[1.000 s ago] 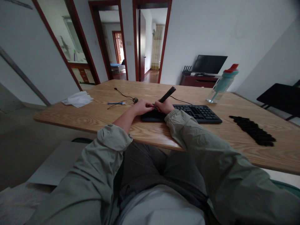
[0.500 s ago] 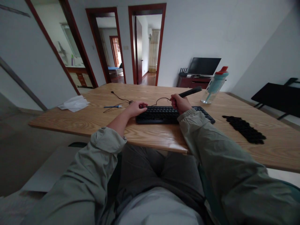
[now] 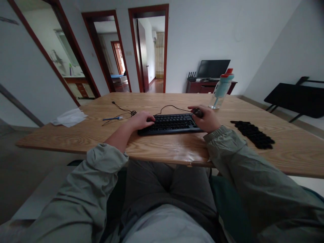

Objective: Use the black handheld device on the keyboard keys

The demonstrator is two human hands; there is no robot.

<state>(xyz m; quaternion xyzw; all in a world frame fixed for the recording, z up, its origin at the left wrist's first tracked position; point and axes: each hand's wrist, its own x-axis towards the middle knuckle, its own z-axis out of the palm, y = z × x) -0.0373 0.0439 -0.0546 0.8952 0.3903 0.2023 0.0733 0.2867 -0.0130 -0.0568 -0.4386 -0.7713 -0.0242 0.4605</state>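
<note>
A black keyboard lies on the wooden table in front of me. My left hand rests at its left end, thumb near the keys; its other fingers are curled and partly hidden, and I cannot make out whether they hold something. My right hand, over the keyboard's right end, is wrapped round a dark handle-like object seen nearly end-on. A black cable runs behind the keyboard, with a coil beside my left hand. Left of that lies a small blue brush-like item.
White tissue lies at the table's left. A clear bottle with a red and teal lid stands behind my right hand. A bunched black thing lies to the right. A monitor is at the far wall.
The dark object in my right hand has swung from pointing right to nearly end-on, and that hand has moved right along the keyboard. The whole view has shifted slightly.
</note>
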